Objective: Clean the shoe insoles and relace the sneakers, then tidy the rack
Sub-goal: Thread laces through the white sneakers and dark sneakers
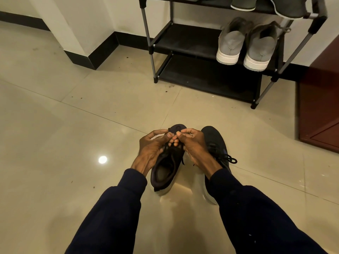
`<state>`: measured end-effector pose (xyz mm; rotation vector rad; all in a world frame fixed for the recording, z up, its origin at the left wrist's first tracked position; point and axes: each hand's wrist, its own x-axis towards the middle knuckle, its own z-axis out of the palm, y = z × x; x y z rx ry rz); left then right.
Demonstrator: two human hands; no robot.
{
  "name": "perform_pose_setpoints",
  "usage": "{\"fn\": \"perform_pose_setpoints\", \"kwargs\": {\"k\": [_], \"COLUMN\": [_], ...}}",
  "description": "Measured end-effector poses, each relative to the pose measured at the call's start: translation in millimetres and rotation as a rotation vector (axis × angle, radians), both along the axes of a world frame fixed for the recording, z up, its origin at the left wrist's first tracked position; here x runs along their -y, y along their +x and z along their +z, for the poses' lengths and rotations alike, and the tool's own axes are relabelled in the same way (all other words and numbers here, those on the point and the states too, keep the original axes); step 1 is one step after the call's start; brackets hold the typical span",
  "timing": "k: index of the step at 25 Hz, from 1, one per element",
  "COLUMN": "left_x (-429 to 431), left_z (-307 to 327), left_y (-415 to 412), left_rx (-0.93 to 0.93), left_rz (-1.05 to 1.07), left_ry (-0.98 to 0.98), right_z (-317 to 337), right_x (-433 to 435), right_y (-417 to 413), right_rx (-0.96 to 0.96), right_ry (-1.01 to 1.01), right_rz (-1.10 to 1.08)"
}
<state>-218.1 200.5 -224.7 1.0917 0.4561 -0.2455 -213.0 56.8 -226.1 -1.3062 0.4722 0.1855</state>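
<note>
Two arms in dark navy sleeves (113,208) reach forward from the near edge, over a glossy beige tile floor (73,143).

Two hands meet in the middle, held just above one dark sneaker (165,174). The left hand (152,149) and the right hand (194,149) face each other, fingertips almost touching. Each pinches the black lace (182,161) between thumb and forefinger, with the other fingers curled in beneath. The wrists are bent down toward the shoe.

This sneaker sits on the floor between the forearms, its open collar toward the viewer and its toe pointing away. One loose lace end hangs on its right side.

A second dark sneaker (214,140) stands just beside it on the right, partly hidden by the right wrist, with a tied bow showing on top.

Open floor spreads wide to the left and ahead of the two shoes, dotted with small dark crumbs.

Farther off, right of centre, stands one black shoe rack (152,46) with grey poles — three shelves are visible. Two grey sneakers (231,44) with white soles rest side by side on the middle shelf, heels outward. Two more grey shoes (288,6) sit on the top shelf, cut off by the frame. The bottom shelf holds nothing visible.

A maroon door (321,116) fills the right edge. White walls with a black skirting band close off the far side.
</note>
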Motion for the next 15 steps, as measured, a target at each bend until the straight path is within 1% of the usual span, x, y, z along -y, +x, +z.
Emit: {"fn": "perform_pose_setpoints", "kwargs": {"k": [4, 10, 13, 15], "left_x": [1, 1, 0, -1], "left_z": [-4, -7, -7, -6], "left_y": [3, 5, 9, 11], "left_rx": [0.007, 0.013, -0.036, -0.059], "left_rz": [-0.019, -0.024, -0.021, -0.070], "left_ry": [-0.047, -0.047, -0.039, 0.013], "right_z": [0, 0, 0, -2], "right_x": [-4, -9, -8, -6], "right_y": [0, -4, -7, -7], "right_rx": [0.041, 0.097, 0.191, 0.256], "right_ry": [-0.179, -0.224, -0.379, -0.486], "right_rz": [-0.041, -0.015, 0.015, 0.058]}}
